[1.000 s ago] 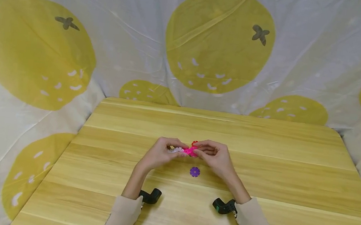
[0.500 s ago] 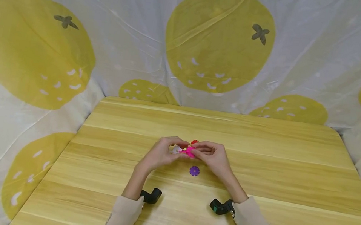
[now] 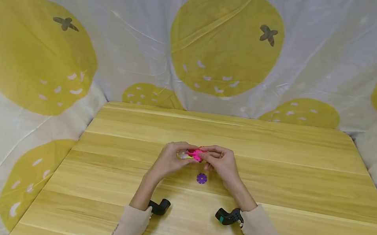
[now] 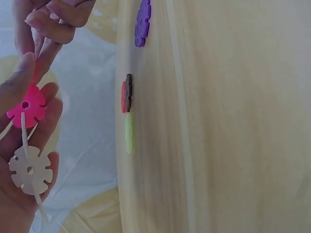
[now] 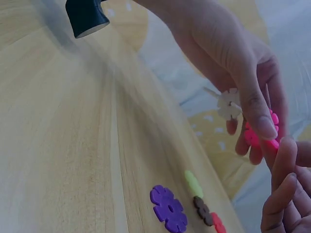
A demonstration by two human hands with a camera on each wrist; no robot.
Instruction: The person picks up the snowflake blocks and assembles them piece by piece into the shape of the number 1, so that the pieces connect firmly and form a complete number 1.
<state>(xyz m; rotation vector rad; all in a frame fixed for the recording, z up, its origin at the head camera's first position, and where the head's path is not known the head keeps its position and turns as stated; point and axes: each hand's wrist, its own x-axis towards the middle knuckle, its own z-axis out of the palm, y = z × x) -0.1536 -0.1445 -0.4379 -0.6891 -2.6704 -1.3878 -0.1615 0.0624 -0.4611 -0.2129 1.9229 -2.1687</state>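
Observation:
Pink notched disc (image 4: pixel 28 108) and white notched disc (image 4: pixel 30 170) are linked in one chain, with pale discs seen edge-on between and below them. My left hand (image 3: pixel 167 161) holds this chain, thumb on the pink disc and fingers behind. From the other side, my right hand (image 3: pixel 227 168) pinches the pink part (image 5: pixel 273 144) at its edge with thumb and index finger; its other fingers are curled. Whether that part is a second pink disc I cannot tell. Both hands are above the table, nearly touching.
A purple disc (image 3: pixel 202 178) lies on the wooden table (image 3: pixel 266 231) just nearer than the hands. Beyond it lie yellow-green (image 5: pixel 193 184), brown (image 5: pixel 202 210) and red (image 5: pixel 217 223) discs. Black wrist devices (image 3: pixel 161 206) hang inside both forearms. A lemon-patterned curtain (image 3: pixel 141 40) surrounds the table.
The pink end of the chain is tilted differently and slightly higher. My right hand has shifted slightly left, and its lower fingers now show beneath. The red disc behind is more covered.

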